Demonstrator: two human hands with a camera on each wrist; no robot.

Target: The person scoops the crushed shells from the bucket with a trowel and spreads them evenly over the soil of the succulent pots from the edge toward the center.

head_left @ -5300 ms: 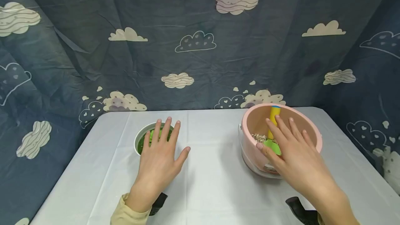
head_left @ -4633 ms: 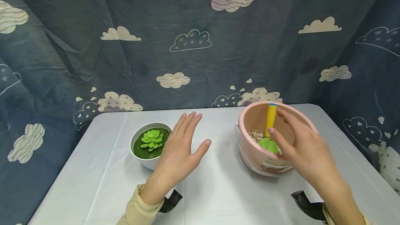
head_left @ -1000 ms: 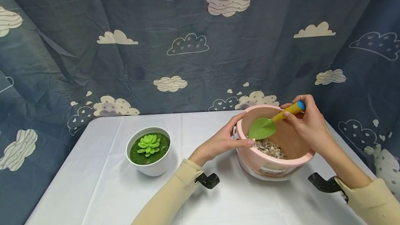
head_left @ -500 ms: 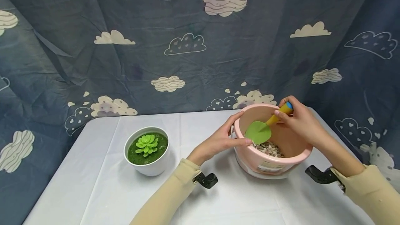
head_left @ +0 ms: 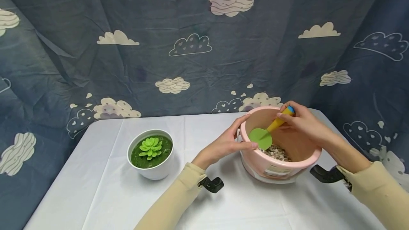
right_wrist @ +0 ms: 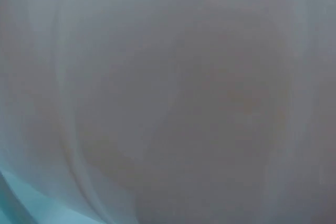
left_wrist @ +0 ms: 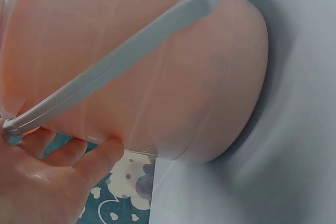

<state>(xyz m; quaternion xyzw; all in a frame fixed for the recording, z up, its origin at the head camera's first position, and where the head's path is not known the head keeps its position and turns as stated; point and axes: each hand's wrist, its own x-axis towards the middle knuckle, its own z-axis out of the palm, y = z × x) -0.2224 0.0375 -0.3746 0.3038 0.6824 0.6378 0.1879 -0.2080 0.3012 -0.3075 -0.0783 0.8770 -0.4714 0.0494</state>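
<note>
Trowel (head_left: 263,136) | gripped in right hand (head_left: 304,122) | slanting down-left into pink bucket (head_left: 257,166)

Two hands (head_left: 223,143) (head_left: 306,125), two sleeves (head_left: 179,191) (head_left: 372,184), two black wrist attachments (head_left: 212,184) (head_left: 324,174), one bucket (head_left: 260,162), one trowel (head_left: 260,138), one pot (head_left: 154,172), one plant (head_left: 151,147), one table (head_left: 249,205).

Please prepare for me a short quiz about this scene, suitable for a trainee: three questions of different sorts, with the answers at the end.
1. Which part of the green-bladed hand shovel does the right hand hold?
a) the blade
b) the yellow handle
c) no part

2. True or false: the succulent stands in the pink bucket.

3. Short answer: what loose material lies in the bucket, whose rim the left hand touches?

Key:
1. b
2. False; it stands in the white pot.
3. Small gravel-like bits.
</note>
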